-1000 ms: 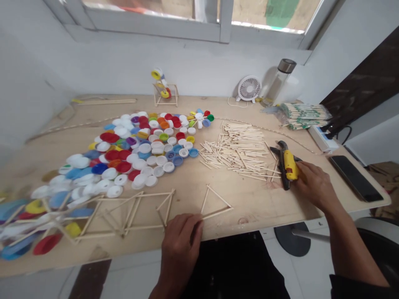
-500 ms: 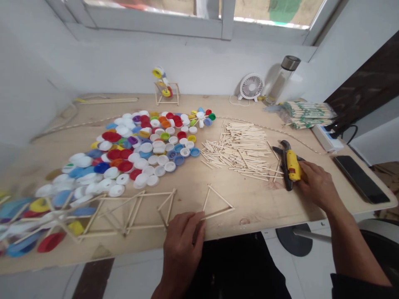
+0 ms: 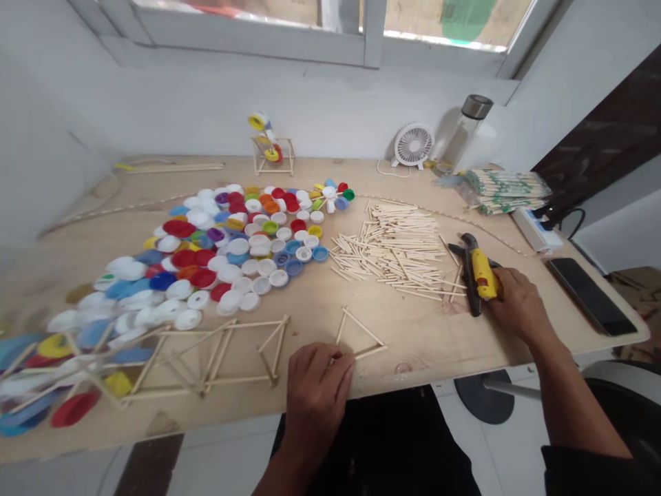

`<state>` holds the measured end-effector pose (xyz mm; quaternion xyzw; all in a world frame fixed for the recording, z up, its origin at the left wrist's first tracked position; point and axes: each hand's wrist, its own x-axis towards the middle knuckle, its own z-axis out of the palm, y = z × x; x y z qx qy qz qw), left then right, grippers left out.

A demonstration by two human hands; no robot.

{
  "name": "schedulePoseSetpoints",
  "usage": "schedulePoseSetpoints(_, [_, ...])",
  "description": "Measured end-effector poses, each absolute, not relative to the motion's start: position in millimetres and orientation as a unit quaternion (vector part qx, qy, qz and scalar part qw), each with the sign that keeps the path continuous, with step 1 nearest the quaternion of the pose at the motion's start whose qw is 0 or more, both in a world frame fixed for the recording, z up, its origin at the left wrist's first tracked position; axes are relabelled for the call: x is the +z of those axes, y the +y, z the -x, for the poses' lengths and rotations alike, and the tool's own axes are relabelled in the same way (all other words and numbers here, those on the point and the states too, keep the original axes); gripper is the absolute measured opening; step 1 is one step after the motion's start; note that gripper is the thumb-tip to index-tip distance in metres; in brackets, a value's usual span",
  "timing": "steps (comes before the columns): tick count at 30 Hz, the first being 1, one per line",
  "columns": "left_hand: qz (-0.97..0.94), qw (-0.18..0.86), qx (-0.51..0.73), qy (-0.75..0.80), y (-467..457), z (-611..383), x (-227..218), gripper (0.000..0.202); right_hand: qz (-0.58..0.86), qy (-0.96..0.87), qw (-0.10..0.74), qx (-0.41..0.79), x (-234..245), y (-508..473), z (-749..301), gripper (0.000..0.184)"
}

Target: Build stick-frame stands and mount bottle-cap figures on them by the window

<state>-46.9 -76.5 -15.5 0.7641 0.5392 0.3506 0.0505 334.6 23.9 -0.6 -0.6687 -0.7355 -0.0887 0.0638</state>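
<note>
Head view, looking down over a pale wood counter (image 3: 413, 324) with two bare hands in it. Can see the left hand (image 3: 316, 393) down by the near edge, fingers bent, thumb and index close together over the lower left corner of a stick triangle (image 3: 364, 327). Can't tell if actually pinching it or just pressing, with that corner hidden. Looks to be lying on the counter, that triangle, just right of a longer stick frame (image 3: 258, 322) and well apart from the yellow glue gun (image 3: 484, 275).

Over to the right hand (image 3: 521, 310): curled around the right end of the glue gun, fingers bent and closed on it. Can't make out the underside of that grip, though. Also worth noting, a big pile of short sticks (image 3: 403, 241) just left of the gun, and a phone (image 3: 591, 296) to the right of the hand.

Further left, loads of colourful bottle caps (image 3: 237, 246). Along the back, a little white fan (image 3: 414, 145) near a clear bottle (image 3: 459, 141), then a bag of sticks (image 3: 509, 189).
</note>
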Motion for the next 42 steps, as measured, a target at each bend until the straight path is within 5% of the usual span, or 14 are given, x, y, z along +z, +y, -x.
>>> schedulePoseSetpoints(20, [-0.757, 0.058, 0.373, 0.533, -75.4, 46.1, -16.0, 0.012, 0.706, -0.527, 0.458, 0.122, 49.9, -15.8, -287.5, 0.034])
schedulePoseSetpoints(28, [-0.758, 0.051, 0.372, 0.533, -74.0, 45.9, -14.7, 0.011, 0.636, -0.588, 0.31, 0.392, 35.8, -79.0, -226.5, 0.023])
schedulePoseSetpoints(42, [-0.766, 0.049, 0.353, 0.535, -71.8, 44.5, -10.7, 0.011, 0.594, -0.701, 0.187, 0.346, 39.0, -80.4, -204.2, 0.015])
